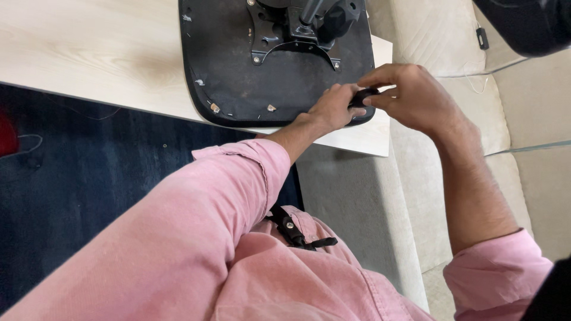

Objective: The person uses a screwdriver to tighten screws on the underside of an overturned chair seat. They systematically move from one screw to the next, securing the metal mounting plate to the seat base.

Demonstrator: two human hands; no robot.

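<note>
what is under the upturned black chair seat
A pale wooden tabletop lies under the black chair seat. The seat covers the wood beneath it; both hands hide its near corner.

- The small black part (363, 96) pinched between the two hands is mostly covered by fingers; its shape cannot be told.
- The left hand (334, 107) hides the near right corner of the upturned black seat base (232, 83).
- The metal mounting plate (294, 32) and its black column run off the top edge.
- The desk (89, 53) is cut by the left and top edges.
- A dark object (523, 24) at the top right corner is cropped and cannot be identified.
</note>
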